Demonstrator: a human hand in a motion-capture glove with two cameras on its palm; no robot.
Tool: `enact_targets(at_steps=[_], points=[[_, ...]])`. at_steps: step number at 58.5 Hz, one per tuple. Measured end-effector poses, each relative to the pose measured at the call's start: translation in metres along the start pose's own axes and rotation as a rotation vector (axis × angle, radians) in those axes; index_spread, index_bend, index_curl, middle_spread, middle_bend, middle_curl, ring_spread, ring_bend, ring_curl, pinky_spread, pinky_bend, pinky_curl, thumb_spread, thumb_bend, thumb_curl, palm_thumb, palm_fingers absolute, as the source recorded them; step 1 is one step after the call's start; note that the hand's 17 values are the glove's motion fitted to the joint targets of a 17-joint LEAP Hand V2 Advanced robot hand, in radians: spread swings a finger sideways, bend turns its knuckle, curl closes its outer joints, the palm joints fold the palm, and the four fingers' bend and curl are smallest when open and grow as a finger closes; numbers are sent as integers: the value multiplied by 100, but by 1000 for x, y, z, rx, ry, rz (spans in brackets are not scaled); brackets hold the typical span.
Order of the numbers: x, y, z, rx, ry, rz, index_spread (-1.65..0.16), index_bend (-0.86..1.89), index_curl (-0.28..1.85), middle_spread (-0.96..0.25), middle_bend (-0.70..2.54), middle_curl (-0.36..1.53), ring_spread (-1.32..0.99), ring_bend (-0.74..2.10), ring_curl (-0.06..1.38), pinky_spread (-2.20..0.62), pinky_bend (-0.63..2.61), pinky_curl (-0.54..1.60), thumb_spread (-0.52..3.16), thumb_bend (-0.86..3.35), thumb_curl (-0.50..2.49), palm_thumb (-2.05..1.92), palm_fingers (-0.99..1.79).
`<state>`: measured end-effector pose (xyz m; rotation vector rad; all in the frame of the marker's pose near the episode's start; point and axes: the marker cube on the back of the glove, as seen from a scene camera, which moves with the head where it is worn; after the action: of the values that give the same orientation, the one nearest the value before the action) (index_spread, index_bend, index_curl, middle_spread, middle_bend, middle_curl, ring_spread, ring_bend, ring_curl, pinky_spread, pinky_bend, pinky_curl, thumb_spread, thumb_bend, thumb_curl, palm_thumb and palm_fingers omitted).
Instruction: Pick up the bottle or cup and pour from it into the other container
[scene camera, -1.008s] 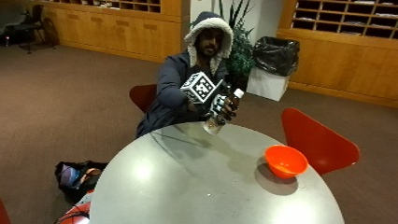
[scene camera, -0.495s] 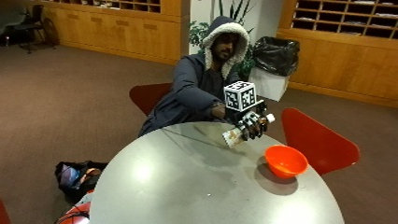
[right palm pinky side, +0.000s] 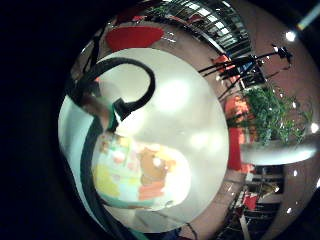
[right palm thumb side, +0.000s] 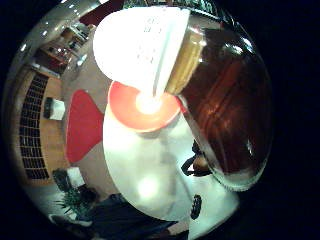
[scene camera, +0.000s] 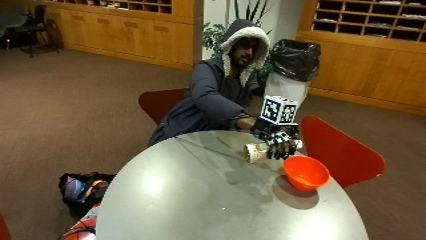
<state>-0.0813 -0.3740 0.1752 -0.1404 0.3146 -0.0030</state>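
**Bottle tipped beside the bowl**

One bottle (scene camera: 256, 151) is gripped by the gloved right hand (scene camera: 279, 143) and held on its side above the counter (scene camera: 200, 200), just beside one orange bowl (scene camera: 305, 172). Its neck is hidden by the fingers. Any poured stream cannot be made out.

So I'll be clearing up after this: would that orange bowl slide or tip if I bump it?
The orange bowl looks small and thin, probably light plastic, so a nudge would likely slide it on the smooth table. It sits wide and low, so tipping seems unlikely. It stands near the table's edge, so it might go over.
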Motion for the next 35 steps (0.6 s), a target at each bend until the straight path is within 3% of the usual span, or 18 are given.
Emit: enact_targets(at_steps=[35], points=[[-48, -19, 2, -17, 458, -99, -27, 8, 19, -19, 27, 51, -14, 57, 45, -19, 62, 37, 64, -3, 63, 97, 109]])
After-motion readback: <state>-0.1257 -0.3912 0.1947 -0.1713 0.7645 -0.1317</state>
